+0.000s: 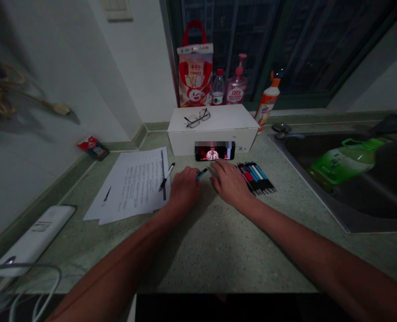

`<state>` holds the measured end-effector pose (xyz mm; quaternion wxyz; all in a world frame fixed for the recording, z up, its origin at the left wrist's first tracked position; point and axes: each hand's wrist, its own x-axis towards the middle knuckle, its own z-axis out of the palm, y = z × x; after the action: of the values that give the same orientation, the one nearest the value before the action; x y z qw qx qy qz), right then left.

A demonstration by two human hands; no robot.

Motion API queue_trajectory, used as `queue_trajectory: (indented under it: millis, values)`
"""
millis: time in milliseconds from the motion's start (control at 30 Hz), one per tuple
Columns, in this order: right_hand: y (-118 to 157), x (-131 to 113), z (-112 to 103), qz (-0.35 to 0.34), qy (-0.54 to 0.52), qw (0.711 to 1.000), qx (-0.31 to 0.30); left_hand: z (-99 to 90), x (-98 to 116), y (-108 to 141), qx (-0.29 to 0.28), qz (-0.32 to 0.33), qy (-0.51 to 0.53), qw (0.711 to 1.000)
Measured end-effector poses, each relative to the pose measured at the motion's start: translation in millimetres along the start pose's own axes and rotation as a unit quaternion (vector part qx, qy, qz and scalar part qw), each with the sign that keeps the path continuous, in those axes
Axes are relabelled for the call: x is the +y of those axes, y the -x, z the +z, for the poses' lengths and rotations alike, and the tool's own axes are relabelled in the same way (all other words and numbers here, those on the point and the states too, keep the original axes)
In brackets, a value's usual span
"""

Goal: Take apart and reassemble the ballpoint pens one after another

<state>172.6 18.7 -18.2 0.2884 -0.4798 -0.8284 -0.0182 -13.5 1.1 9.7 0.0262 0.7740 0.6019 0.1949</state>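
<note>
A blue and black pen (pixel 202 173) is in the left hand (pixel 185 187), above the middle of the desk (pixel 215 250); the left fingers are curled and closed on it, and its dark end pokes out toward the right hand (pixel 231 182); the right fingers are a little apart, with the thumb away from the rest, and their tips are near that end of the pen; I cannot tell if they touch it.

Just beside the right hand is a row of pens (pixel 259 179), black, red, blue and white, lying side by side; just past the fingers a phone (pixel 215 152) leans on a white box (pixel 230 117), with a lit picture of a person on it; a pair of glasses (pixel 197 118) sits on top of the box.

To the left of the left hand are some papers (pixel 128 188) with rows of print; a black and white pen (pixel 167 176) lies on their right edge; a small red and black packet (pixel 94 148) is near the wall, and a long white thing (pixel 34 241) lies nearer, by a cable.

Behind the box stand a bag (pixel 195 67), a bottle with a red cap (pixel 218 88) and a pink pump bottle (pixel 237 87); far right, a big green jug (pixel 348 163) lies tipped in the sink (pixel 322 197).
</note>
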Motion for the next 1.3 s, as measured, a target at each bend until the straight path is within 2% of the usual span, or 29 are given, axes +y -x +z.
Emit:
queue_trajectory:
  millis: [200,533,733,867,1000,1100,1167,1300]
  values:
    - [-20,1,16,0.044,0.035,0.998,0.005,-1.3,-3,-2,0.011,-0.011,-0.005,1.0]
    - [-20,5,24,0.078,0.073,0.994,-0.034,-0.1,-1,0,0.003,-0.01,0.007,1.0]
    - [-15,-4,9,0.04,0.033,0.999,0.009,-0.9,0,0,-0.007,-0.005,0.031,0.999]
    - [8,-15,-4,0.012,-0.03,0.999,0.038,1.4,0,1,-0.023,0.057,0.061,0.996]
    - [31,-20,-11,-0.021,-0.048,0.999,0.001,5.4,2,5,-0.031,0.129,0.118,0.984]
    - [35,-18,-13,-0.001,-0.035,0.999,-0.023,7.8,1,7,-0.015,0.163,0.169,0.972]
    - [34,-14,-14,0.013,-0.03,0.999,-0.039,7.6,-2,6,-0.002,0.158,0.184,0.97]
    - [30,-2,-16,0.045,-0.067,0.996,-0.025,1.6,-8,2,0.029,0.094,0.18,0.979]
